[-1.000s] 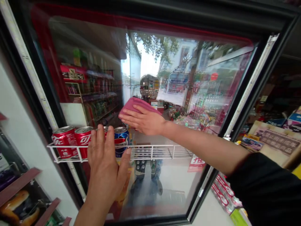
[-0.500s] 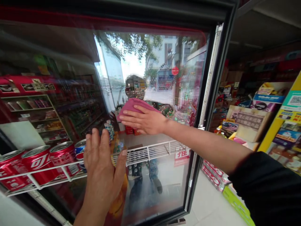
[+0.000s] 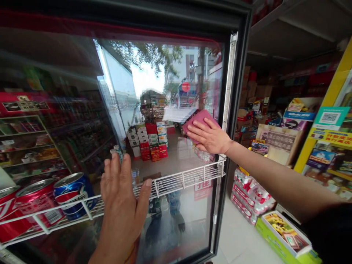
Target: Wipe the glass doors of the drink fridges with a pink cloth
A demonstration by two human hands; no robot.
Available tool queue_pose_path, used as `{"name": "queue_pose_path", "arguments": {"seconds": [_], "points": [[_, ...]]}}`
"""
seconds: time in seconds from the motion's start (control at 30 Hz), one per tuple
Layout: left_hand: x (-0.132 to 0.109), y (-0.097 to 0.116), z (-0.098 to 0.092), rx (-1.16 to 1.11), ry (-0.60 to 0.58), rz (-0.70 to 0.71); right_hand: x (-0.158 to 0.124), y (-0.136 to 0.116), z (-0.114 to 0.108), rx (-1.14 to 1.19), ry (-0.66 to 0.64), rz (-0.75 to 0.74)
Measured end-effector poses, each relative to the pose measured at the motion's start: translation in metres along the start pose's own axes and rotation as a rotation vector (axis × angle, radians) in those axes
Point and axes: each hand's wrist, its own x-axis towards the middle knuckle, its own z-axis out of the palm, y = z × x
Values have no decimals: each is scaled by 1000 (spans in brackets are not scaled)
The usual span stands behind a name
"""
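Observation:
My right hand [image 3: 211, 136] presses a folded pink cloth [image 3: 202, 116] flat against the glass door [image 3: 176, 234], near its right edge and above a white wire rack [image 3: 189, 176]. My left hand [image 3: 119, 209] is raised in front of the rack with its thumb spread from the fingers and nothing held in it. Whether its palm touches the rack or the glass I cannot tell. Left of that hand, a blue cola can [image 3: 74, 196] stands on the rack beside a pink-red can [image 3: 38, 205] and a red can [image 3: 9, 212], partly cut off.
A black frame [image 3: 239, 91] with a light strip borders the glass, which reflects a street and shop shelves. To the right are shrink-wrapped bottle packs [image 3: 250, 198], a green box [image 3: 286, 234] on the tiled floor, and a yellow-edged display [image 3: 324, 95].
My right hand has slid the pink cloth rightward across the glass, towards the frame. The left hand stays raised in nearly the same place, while the view has shifted to the right.

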Motion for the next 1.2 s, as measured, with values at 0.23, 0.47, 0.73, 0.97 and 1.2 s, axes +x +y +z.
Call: {"name": "queue_pose_path", "arguments": {"seconds": [0.23, 0.47, 0.73, 0.97, 1.2], "points": [[-11, -20, -11, 18, 48, -50, 47, -28, 14, -45, 103, 55], [-23, -30, -19, 50, 68, -103, 177, -99, 25, 61, -13, -90], [-20, -11, -11, 50, 74, -118, 236, -130, 22, 154, -149, -195], [-11, 7, 6, 30, 51, -54, 148, -81, 9, 130, -52, 8], [-10, 21, 23, 33, 62, -30, 64, -29, -5, -49, -63, 264]]}}
